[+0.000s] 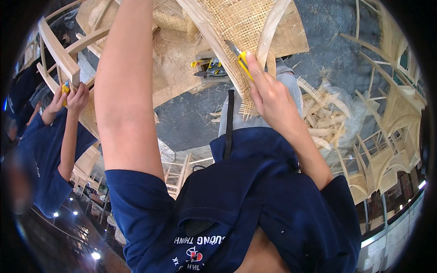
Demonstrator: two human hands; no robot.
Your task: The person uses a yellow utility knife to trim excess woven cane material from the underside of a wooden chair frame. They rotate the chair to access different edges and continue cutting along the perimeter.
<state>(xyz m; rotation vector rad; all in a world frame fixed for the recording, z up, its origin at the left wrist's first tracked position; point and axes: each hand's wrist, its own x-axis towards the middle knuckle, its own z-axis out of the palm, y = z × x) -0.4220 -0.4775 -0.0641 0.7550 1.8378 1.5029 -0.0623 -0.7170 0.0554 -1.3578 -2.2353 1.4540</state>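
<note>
In my right hand (272, 98) is a yellow utility knife (244, 65), its fingers wrapped round the handle. The blade points up and left, at the inner edge of a pale wooden frame rail (210, 34). Woven cane webbing (239, 20) spans the space between this rail and a second rail (271, 28) on the right. Loose cane strands fray at the webbing's lower end (248, 108), just left of my right wrist. My left arm (125, 91) reaches up past the top edge, so my left hand is out of the picture.
A small tray of tools (209, 73) with yellow and grey handles sits on the cardboard. Wood offcuts (325, 116) and clear plastic lie at right, near several stacked chair frames (387, 150). At left, a co-worker's hands (73, 96) hold something yellow against a wooden frame (59, 50).
</note>
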